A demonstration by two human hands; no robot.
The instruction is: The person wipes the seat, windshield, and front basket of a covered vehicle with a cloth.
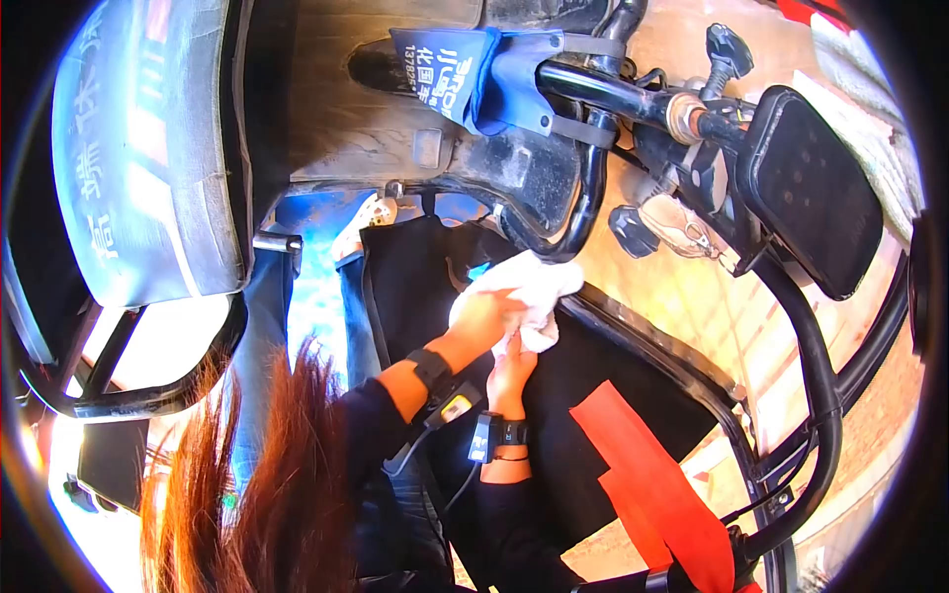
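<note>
A white cloth (534, 287) lies bunched between my two hands, against the lower end of a curved black metal bar (596, 188). My left hand (486, 318) presses onto the cloth from the left, its fingers closed over the fabric. Just below, my right hand (511, 374) grips the cloth's lower edge. Folds of the cloth hide some fingertips. Both wrists wear black bands with small devices and cables. Beneath the hands spreads a black sheet-like panel (583, 435).
A large padded seat (148, 158) with printed characters stands at the left. A blue printed bag (504, 79) hangs by the bars. At the right are a black rectangular mirror-like panel (816, 193) and tubular frame (825, 395). Red material (657, 499) lies lower right.
</note>
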